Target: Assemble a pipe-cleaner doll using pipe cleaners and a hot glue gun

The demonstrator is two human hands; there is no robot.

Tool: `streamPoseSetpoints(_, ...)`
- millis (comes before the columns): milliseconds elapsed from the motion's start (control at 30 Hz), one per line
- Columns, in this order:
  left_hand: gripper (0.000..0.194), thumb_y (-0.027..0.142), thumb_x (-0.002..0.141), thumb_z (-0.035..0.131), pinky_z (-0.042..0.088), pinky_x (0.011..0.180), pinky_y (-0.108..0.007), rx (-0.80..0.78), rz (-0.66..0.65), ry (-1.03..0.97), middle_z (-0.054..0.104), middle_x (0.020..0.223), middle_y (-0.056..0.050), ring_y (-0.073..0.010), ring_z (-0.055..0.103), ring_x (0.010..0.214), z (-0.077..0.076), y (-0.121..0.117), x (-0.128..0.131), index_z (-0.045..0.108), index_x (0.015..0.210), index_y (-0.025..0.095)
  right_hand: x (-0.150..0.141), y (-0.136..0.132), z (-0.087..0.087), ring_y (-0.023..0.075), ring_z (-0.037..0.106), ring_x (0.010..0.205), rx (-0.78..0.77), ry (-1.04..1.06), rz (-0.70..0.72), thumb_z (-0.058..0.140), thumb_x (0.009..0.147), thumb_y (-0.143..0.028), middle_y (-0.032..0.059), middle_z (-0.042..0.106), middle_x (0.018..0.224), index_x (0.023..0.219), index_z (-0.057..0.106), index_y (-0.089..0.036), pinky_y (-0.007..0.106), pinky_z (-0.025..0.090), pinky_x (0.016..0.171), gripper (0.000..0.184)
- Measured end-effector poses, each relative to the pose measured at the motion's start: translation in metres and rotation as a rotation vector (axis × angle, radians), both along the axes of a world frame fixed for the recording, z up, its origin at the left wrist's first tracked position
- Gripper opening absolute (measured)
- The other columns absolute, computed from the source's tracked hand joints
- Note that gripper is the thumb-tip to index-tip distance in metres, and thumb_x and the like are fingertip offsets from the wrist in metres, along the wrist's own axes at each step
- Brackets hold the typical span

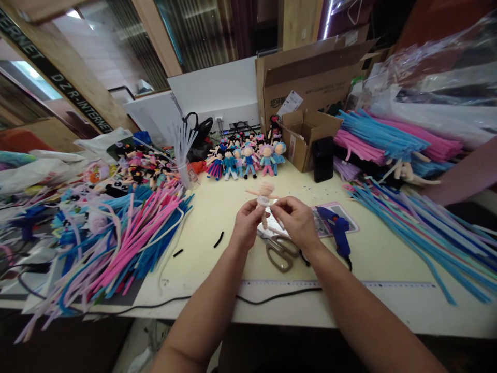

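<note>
Both my hands meet over the middle of the pale yellow table (217, 207). Between them is a small peach pipe-cleaner doll (264, 192) with a round head and stubby arms. My left hand (246, 224) pinches its body from the left. My right hand (297, 220) pinches a white strip at the doll's waist from the right. The doll's legs hang down between my fingers. Scissors (280, 251) lie on the table just under my hands, and a blue glue gun (338, 230) lies right of my right hand.
Heaps of pink and blue pipe cleaners (128, 238) fill the left; more blue ones (427, 228) fan out on the right. Finished dolls (244, 158) stand at the back by cardboard boxes (310, 132). A ruler (334, 284) and cable run along the front edge. Another person's arm (466, 176) enters at right.
</note>
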State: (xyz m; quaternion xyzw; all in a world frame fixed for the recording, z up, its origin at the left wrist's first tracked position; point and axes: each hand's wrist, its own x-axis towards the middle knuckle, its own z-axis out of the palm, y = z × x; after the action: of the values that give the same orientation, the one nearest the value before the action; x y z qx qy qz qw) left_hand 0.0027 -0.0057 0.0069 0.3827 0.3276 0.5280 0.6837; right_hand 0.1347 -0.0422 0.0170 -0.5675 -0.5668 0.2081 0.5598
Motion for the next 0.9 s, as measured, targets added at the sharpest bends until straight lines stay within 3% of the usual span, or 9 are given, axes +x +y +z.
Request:
streamPoseSetpoints(700, 0.040, 0.029, 0.055, 0.083, 0.049, 0.064, -0.023, -0.013, -0.074, 0.031, 0.066, 0.079, 0.001, -0.0089, 0.061, 0.061, 0.0000, 0.0017, -0.0021, 0.064, 0.088, 0.016, 0.0034, 0.0041, -0.0017, 0.0153, 0.056, 0.061, -0.025, 0.129, -0.016, 0.065, 0.073, -0.034, 0.0011, 0.063, 0.066, 0.069, 0.063, -0.019, 0.027, 0.044, 0.058, 0.016)
streamPoseSetpoints(900, 0.038, 0.033, 0.055, 0.082, 0.049, 0.062, -0.023, -0.017, -0.024, 0.058, 0.066, 0.075, 0.001, -0.0089, 0.061, 0.059, -0.0013, 0.0030, -0.0020, 0.063, 0.083, 0.015, 0.0017, 0.0035, -0.0039, 0.0145, 0.056, 0.062, -0.022, 0.104, -0.010, 0.065, 0.075, -0.034, 0.0015, 0.064, 0.069, 0.069, 0.063, -0.019, 0.027, 0.044, 0.061, 0.016)
